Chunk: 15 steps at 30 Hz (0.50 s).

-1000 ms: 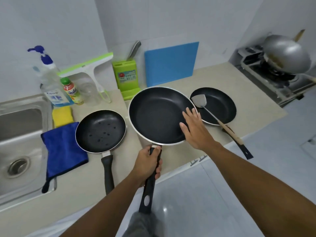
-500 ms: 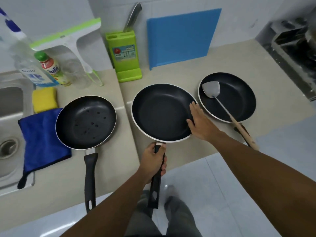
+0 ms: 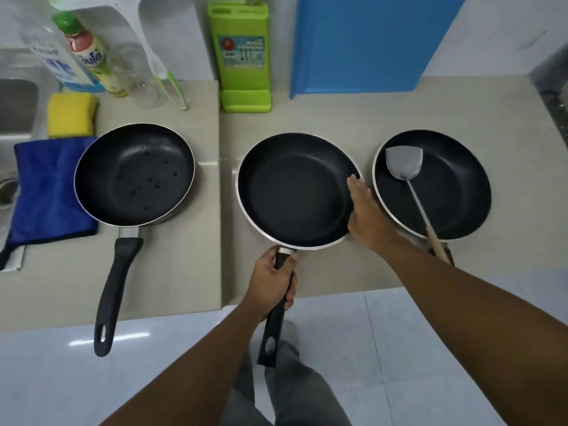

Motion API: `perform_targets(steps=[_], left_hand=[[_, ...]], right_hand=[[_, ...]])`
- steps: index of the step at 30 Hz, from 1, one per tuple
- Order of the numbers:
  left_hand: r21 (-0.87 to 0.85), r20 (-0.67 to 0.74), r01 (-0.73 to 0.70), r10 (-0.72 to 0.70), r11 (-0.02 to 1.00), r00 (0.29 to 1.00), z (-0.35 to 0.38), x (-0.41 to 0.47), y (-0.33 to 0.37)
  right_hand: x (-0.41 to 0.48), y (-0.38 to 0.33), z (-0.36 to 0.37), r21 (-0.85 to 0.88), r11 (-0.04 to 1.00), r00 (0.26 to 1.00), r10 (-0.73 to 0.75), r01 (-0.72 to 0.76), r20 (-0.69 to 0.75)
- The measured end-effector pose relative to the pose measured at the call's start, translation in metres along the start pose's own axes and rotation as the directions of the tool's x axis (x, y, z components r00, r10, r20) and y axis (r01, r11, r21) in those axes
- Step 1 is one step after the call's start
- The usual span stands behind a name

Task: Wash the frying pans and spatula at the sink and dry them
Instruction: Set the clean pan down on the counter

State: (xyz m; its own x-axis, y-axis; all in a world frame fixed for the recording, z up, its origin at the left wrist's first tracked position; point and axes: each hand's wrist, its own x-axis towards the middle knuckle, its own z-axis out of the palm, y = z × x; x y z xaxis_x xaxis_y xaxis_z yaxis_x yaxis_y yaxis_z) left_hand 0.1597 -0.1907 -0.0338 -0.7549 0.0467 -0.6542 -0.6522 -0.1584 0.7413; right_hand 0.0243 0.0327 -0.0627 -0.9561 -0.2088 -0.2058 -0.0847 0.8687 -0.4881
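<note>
Three black frying pans point(image 3: 295, 192) with silver rims on a beige counter point(image 3: 172, 265); left of them a dark blue cloth point(image 3: 46, 186) and yellow sponge point(image 3: 71, 115); behind, a lime-green holder point(image 3: 242, 50) and blue board point(image 3: 365, 41).

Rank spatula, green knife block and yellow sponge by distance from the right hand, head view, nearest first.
From the right hand, resting on the middle pan's rim:
1. Spatula: just to its right, lying in the right-hand pan.
2. Green knife block: at the back, left of the hand.
3. Yellow sponge: far left, beside the sink.
</note>
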Motion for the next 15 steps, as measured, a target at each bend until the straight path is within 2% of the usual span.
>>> perform_targets(steps=[5,15], left_hand=[[0.106,-0.024,-0.023,0.026,0.994,0.999,0.004,0.007,-0.009],[0.347,0.047,0.085,-0.108,0.934,0.993,0.003,0.018,-0.018]], right_hand=[[0.011,0.0,0.0,0.003,1.0,1.0,-0.028,0.028,-0.008],[0.017,0.002,-0.003,-0.057,0.998,0.997,-0.029,0.033,0.077]])
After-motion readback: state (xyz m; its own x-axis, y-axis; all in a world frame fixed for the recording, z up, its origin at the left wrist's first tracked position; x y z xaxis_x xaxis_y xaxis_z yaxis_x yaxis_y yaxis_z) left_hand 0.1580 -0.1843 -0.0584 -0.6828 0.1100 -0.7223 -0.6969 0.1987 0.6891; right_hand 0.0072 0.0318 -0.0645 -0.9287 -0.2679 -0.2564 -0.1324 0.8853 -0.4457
